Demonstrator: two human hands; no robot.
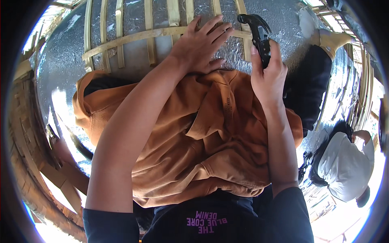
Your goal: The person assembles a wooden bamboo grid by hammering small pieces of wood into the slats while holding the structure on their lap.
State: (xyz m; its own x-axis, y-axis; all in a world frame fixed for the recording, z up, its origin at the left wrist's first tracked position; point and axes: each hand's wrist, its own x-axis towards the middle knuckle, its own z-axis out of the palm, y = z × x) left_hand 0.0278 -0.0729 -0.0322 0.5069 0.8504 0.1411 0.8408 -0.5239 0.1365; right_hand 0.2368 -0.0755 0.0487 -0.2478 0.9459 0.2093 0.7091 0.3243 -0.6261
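Observation:
My left hand [202, 43] lies with its fingers spread over a bamboo cross strip [133, 37], near its right part. Under that strip, several thin bamboo slats [149, 20] run away from me, side by side. My right hand [269, 75] is wrapped round the grip of a black claw hammer [259, 34]. The hammer points away from me, its head above the right end of the cross strip, apart from my left hand. An orange-brown garment [182, 137] is bunched across my lap beneath both forearms.
Shiny silver sheeting [67, 44] covers the surface under the slats. A dark trouser leg [310, 81] with a bare foot [334, 40] stretches out at the right. Further right sits another person [344, 166] in a white top. Woven panelling [24, 154] curves along the left.

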